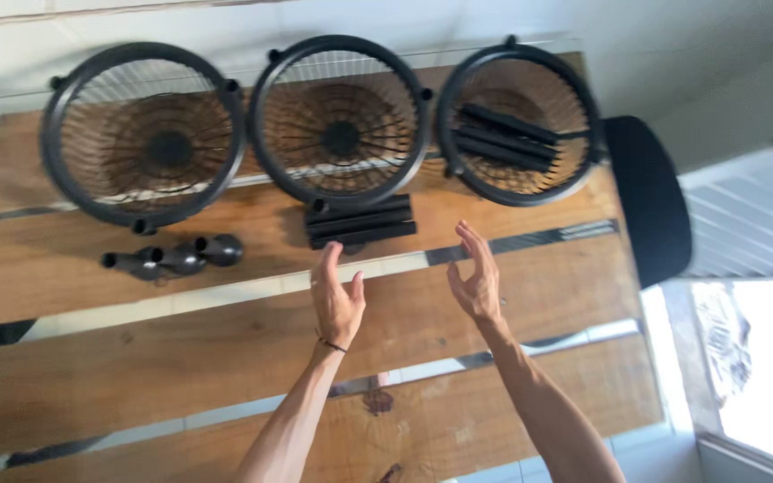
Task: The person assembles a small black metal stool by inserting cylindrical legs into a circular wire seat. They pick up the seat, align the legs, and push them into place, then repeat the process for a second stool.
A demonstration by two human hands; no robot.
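Both hands hover empty above the desk (225, 358), a slatted surface of broad brown wooden planks with pale gaps between them. The left hand (336, 300) is open, palm turned inward, fingers spread and raised. The right hand (475, 279) mirrors it, open too, with its fingers slightly curled. They face each other, apart, gripping nothing.

Nearest to them, just beyond the left hand's fingertips, lies a stack of short black flat bars (361, 221), resting on the desk at the foot of the middle round black wire fan guard (341, 121). A reach made carelessly from here could knock those bars apart, and a loose one could slide into a gap between the planks. The middle guard sits so close behind the stack that a push on the bars would probably nudge it as well.

To the left stands another round black wire guard (143, 134), with three small black cone-shaped pieces (176, 258) in a row below it, well apart from either hand. To the right a third black wire guard (519, 125) holds several black bars (505, 136) inside its basket. It lies near the desk's far right edge, beside a black chair back (646, 197), so a sideways bump might shove it off.
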